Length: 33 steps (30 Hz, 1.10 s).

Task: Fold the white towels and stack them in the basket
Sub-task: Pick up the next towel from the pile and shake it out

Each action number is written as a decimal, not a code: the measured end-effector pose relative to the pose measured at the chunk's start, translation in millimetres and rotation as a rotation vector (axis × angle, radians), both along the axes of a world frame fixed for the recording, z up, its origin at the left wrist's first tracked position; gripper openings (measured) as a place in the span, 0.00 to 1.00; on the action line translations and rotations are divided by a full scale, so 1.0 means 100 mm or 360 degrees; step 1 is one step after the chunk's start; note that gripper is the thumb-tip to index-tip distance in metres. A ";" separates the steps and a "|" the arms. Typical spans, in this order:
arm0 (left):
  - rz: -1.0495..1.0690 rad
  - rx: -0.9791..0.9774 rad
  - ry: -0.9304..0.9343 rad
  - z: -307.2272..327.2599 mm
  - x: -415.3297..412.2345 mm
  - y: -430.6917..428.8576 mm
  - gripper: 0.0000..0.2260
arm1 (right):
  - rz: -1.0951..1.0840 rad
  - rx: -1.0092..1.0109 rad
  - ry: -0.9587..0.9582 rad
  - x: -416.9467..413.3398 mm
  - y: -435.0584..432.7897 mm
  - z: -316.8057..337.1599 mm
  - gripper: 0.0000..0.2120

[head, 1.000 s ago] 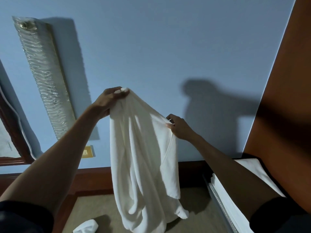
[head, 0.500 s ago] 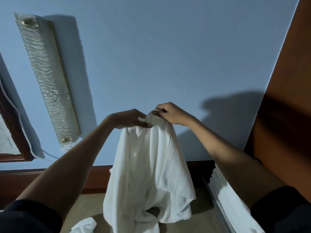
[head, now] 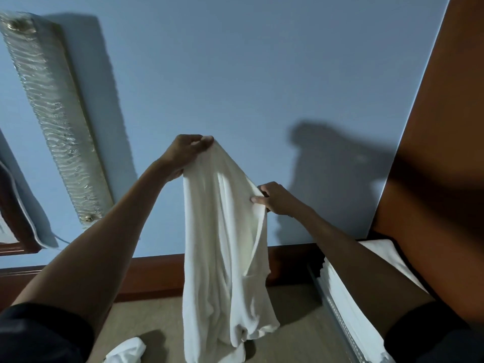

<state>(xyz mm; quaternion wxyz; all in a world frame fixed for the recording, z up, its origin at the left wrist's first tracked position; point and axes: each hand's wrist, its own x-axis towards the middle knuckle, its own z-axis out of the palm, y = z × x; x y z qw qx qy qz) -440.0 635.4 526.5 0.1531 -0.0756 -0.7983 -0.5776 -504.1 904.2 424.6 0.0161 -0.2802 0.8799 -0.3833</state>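
Hanging towel (head: 225, 244): white, held up in front of the blue wall (head: 235, 74) and falling in long loose folds. Its lower end is bunched low over the beige surface (head: 301, 323); I cannot tell whether it touches.
Left grip (head: 183, 153): the higher hand, arm stretched up, with fingers and thumb pinched round the towel's topmost corner.
Right grip (head: 275, 199): the lower hand, to the right, with thumb and fingers pinching the towel's right edge partway down.
Second towel (head: 128, 351): crumpled and white, lying on the beige surface at the bottom edge, left of the hanging towel and apart from it.
White stack (head: 348, 310): layered white cloth edges at the right, partly hidden by the right forearm. Whether it sits in a basket cannot be told.
Wall lamp (head: 52, 113): a long ribbed glass fitting on the wall at the left, well apart from both hands.
Skirting (head: 152, 273): dark wood along the foot of the wall, behind the towel.
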 end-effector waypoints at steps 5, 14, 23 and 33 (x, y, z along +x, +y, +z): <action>0.0207 -0.0802 -0.0353 -0.17 -0.08 -0.21 0.12 | 0.0136 -0.0354 -0.0035 0.13 -0.02 0.32 0.12; -0.0557 -0.0614 -0.0687 -0.29 0.08 0.20 0.10 | 0.0219 -0.0146 -0.0008 0.17 -0.11 0.57 0.10; -0.0101 -0.0038 -0.0377 -0.14 0.02 -0.04 0.14 | -0.0043 0.0347 0.0098 0.01 0.19 0.25 0.16; 0.0359 -0.0255 -0.0310 -0.35 -0.13 -0.10 0.10 | 0.0044 0.0411 -0.0113 0.02 0.36 0.45 0.12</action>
